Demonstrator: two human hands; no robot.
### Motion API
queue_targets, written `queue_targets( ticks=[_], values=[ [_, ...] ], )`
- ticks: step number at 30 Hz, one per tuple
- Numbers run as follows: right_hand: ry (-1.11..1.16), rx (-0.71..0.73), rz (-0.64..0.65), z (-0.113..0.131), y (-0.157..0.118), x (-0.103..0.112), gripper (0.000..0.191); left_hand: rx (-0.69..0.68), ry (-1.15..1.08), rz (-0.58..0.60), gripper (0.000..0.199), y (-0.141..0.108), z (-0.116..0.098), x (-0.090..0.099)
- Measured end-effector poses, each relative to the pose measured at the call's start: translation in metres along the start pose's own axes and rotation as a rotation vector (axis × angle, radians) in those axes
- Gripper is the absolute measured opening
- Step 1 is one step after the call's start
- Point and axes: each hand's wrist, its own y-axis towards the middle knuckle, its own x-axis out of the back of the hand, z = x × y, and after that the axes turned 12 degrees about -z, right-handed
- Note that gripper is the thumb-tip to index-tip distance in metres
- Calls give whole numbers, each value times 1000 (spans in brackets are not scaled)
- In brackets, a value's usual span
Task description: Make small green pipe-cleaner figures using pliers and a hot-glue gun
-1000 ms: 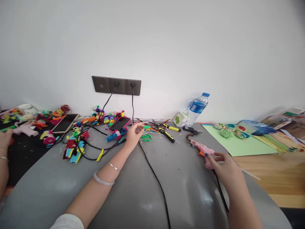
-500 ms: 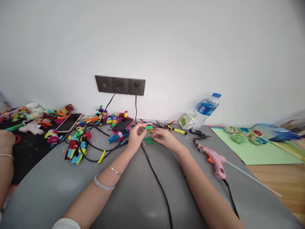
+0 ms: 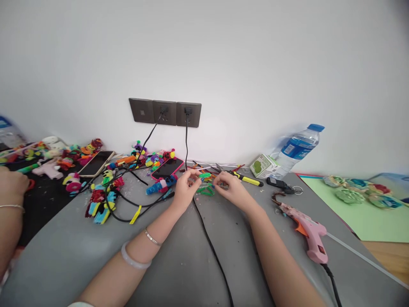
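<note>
My left hand (image 3: pixel 186 189) is closed, its thumb and fingertips pinching a folded bright green chenille stem (image 3: pixel 205 175) above the tabletop. Just below it, several green chenille pieces (image 3: pixel 207 191) lie on the grey table (image 3: pixel 191 264). To the right of these, my right hand (image 3: pixel 231 187) is curled, thumb and fingertips close together; whether anything small sits between them is hidden. Behind the hands are scissors (image 3: pixel 219 167) and a yellow-and-black handled tool (image 3: pixel 247 179), with thin coloured stems (image 3: pixel 200 163) by the wall.
A pink glue gun (image 3: pixel 308 232) lies at right, near keys (image 3: pixel 284 186), a carton (image 3: pixel 262 165) and a leaning water bottle (image 3: pixel 298 149). Black cables (image 3: pixel 207 238) cross the table. At left are fuzzy figures (image 3: pixel 104 196), phones (image 3: pixel 168 168) and another person's hand (image 3: pixel 11 187).
My right hand has drawn back a little to the right from the loose green pieces, widening the gap between my hands. My left hand still holds its green stem. The view has shifted slightly.
</note>
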Motion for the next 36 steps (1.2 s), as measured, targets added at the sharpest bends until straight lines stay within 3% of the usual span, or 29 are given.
queue_targets(
  ticks=[4, 12, 18, 36],
  values=[
    [71, -178, -206, -1, -1, 14, 10, 18, -1, 16, 11, 0, 1, 0],
    [334, -343, -138, 6, 0, 11, 23, 3, -22, 56, 12, 1, 3, 1],
    [425, -316, -172, 7, 1, 9, 25, 41, 12, 128, 14, -1, 4, 1],
    [467, -242, -52, 8, 1, 4, 25, 107, -22, 222, 20, -3, 0, -1]
  ],
)
